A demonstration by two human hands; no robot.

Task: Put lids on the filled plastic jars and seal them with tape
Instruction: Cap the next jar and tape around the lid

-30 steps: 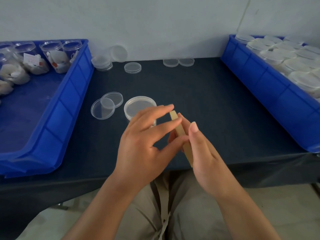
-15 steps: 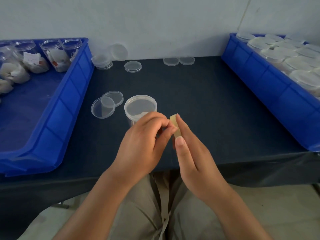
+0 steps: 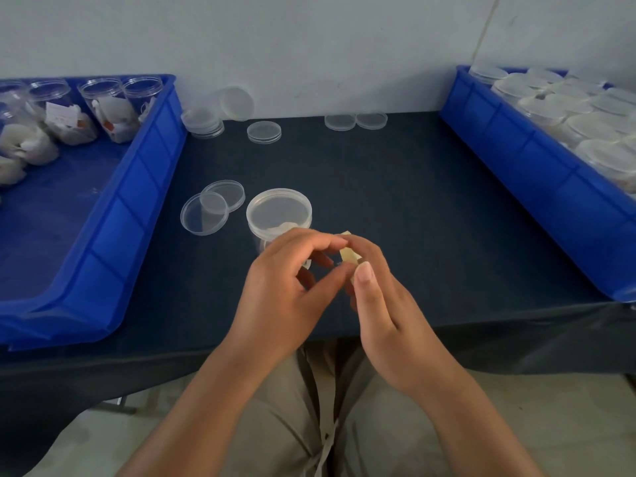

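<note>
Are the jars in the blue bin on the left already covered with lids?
No, the jars standing in the left blue bin show open rims with no lids on them.

1. Wall (image 3: 309, 46): plain, pale grey-white, matt; runs the full width behind the worktop
2. Seam (image 3: 481, 32): thin dark line, slightly tilted from upright, on the wall at upper right
3. Worktop (image 3: 395, 201): flat, set against the wall, covered in dark navy cloth
4. Cloth overhang (image 3: 516, 342): same cloth hanging over the near edge, creased towards the right
5. Frame part (image 3: 125, 406): grey, under the worktop at lower left; too dim to tell more
6. Floor (image 3: 568, 414): pale beige-grey, faintly mottled
7. Light: even and soft; shadows faint
</note>
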